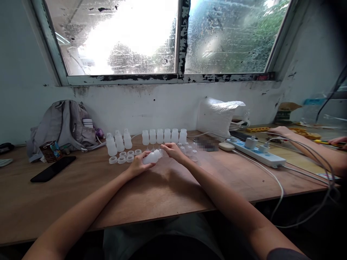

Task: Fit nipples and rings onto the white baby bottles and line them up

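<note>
My left hand point(137, 165) is wrapped round a milky white baby bottle point(151, 156), tilted so its top points up and to the right. At that top, the fingers of my right hand point(172, 151) are pinched together; whatever they grip is hidden. Just left of my left hand lie several white screw rings point(121, 159) in two rows. Behind them stand three bottles with tops fitted point(119, 141). A row of several open bottles point(160, 136) stands behind my hands. Clear domed caps point(193, 154) lie to the right of my right hand.
A grey backpack point(63, 122), a small carton point(51, 151) and a black phone point(53, 169) are at the left. On the right are a white plastic bag point(215, 117), a power strip point(260, 154) with trailing cables, and another person's arm point(306, 148).
</note>
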`<state>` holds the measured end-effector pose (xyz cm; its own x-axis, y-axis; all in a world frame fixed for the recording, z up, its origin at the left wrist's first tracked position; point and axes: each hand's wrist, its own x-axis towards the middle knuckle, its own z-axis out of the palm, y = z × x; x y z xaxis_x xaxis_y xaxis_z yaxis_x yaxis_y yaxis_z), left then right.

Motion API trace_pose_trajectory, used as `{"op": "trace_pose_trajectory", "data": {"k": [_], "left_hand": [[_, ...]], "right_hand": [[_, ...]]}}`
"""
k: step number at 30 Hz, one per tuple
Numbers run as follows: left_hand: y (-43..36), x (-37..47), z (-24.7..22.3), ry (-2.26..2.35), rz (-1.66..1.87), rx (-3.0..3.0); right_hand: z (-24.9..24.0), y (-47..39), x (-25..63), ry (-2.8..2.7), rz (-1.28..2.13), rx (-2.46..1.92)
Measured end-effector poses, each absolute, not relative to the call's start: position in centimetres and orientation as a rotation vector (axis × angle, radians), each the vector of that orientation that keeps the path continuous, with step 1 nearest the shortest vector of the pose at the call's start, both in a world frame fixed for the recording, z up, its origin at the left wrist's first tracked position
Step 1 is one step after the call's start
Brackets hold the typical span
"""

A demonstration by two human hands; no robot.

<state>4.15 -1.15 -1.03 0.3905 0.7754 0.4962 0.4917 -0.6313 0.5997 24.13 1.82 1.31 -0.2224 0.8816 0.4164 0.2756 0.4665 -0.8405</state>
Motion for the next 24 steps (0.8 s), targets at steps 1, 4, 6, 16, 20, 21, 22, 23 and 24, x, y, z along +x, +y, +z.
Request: {"op": "trace_pose_trajectory", "data": {"k": [1,4,6,16,20,21,22,23,24], "left_hand": [[-1.1,4.2,-1.1,1.106,1.115,2.275],[-0.8,4.1,-1.3,1.117,1.123,2.206],[-0.8,4.1,-1.4,1.114,1.102,2.188],[-0.9,4.5,-1.0,1.042,1.125,2.130],[-1.2,4.8,-1.1,1.046,1.167,2.204],[-1.4,5.0,-1.1,1.080,1.209,2.231],[-1.5,5.2,-1.2,1.111,1.253,2.244],[-1.7,5.4,-1.2,1.131,1.290,2.230],[-1.9,5.7,-1.2,1.133,1.312,2.180]], "right_hand": [[1.3,1.8,24.1,-1.723,0.800,-0.974],[1.2,1.7,24.1,-1.712,0.895,-0.885],[1.1,1.7,24.2,-1.741,0.928,-0.829],[1.7,0.8,23.8,-1.670,1.345,-0.700],[1.0,0.6,23.0,-1.686,1.237,-0.761],[0.7,0.7,22.7,-1.660,1.140,-0.813],[0.5,0.8,22.5,-1.630,1.039,-0.865],[0.3,0.8,22.2,-1.598,0.956,-0.904],[0.2,0.8,22.0,-1.568,0.901,-0.923]]}}
